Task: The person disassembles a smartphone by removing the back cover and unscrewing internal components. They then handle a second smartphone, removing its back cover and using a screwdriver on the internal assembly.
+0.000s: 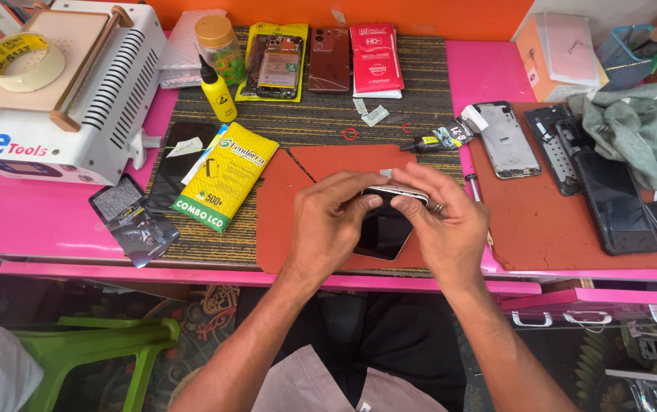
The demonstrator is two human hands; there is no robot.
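My left hand (334, 221) and right hand (440, 217) meet over the near middle of the bench, both gripping one smartphone (384, 229) by its far edge, fingers curled over the pale rim. The phone tilts toward me, its glossy black screen dark and unbroken, its near corner resting on or just above the reddish-brown mat (290, 198); I cannot tell which. A second mat (542, 229) of the same colour lies to the right, bearing a bare silver phone frame (505, 140), a dark frame (553, 145) and a black phone (615, 202) side by side. Just beyond my fingers lies one small black glue tube (431, 140). To the left I count one yellow packet (225, 175) and one small yellow bottle with a black nozzle (215, 85). At the far edge sit a yellow-backed opened phone (276, 65), a maroon phone (329, 59) and a red packet (376, 57). A white machine (107, 99) stands far left, one tape roll (23, 61) on top. A grey cloth (637, 126) is bunched far right.
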